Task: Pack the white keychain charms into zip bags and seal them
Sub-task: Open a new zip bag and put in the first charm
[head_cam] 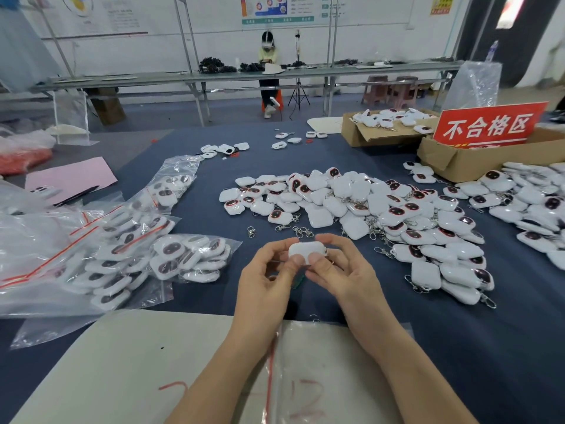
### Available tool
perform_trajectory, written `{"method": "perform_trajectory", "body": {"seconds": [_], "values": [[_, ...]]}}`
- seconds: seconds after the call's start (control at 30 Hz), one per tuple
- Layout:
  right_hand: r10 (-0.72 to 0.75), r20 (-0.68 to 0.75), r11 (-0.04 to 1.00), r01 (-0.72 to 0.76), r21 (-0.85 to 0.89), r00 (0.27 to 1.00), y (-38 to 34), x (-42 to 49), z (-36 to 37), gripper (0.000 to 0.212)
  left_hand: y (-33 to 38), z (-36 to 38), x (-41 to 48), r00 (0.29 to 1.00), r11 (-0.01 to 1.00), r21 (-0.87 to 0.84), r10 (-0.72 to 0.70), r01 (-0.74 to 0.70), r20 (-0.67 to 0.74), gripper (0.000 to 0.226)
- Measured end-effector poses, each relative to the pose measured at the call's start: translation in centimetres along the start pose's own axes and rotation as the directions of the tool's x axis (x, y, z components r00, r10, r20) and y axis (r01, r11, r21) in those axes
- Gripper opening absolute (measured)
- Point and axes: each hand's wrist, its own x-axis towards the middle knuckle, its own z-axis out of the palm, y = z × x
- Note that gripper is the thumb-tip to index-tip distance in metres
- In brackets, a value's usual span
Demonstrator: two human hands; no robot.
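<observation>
White charm (306,251) between curled fingertips of left hand (265,278) and right hand (344,270)

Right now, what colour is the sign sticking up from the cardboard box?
The sign is red with white characters; the head view shows it best.

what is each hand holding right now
Left hand: holds the white charm, pinching its left side.
Right hand: holds the same charm, pinching its right side.

Bags (116,255) lie left, the charm heap (351,206) right, boxes (452,162) behind it, seemingly another bag (321,362) nearest on a sheet (122,362)
</observation>
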Motion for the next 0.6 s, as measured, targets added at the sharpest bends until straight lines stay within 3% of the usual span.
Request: {"method": "perform_trajectory", "body": {"seconds": [0.2, 0.43, 0.6], "values": [[-0.026, -0.031, 0.995, 0.023, -0.096, 0.999, -0.04, -0.12, -0.03, 0.01, 0.2, 0.28, -0.2, 0.997, 0.997, 0.072, 0.044, -0.04, -0.058, 0.036], [-0.041, -0.04, 0.991, 0.035, -0.132, 0.998, 0.28, 0.0, -0.11, 0.008, -0.08, 0.21, 0.0, 0.995, 0.998, 0.042, 0.053, -0.05, -0.081, 0.037], [-0.092, -0.031, 0.967, 0.082, -0.242, 0.995, 0.62, 0.06, 0.18, 0.028, 0.06, -0.24, 0.06, 0.999, 0.999, -0.006, 0.047, -0.047, -0.023, 0.025]]}}
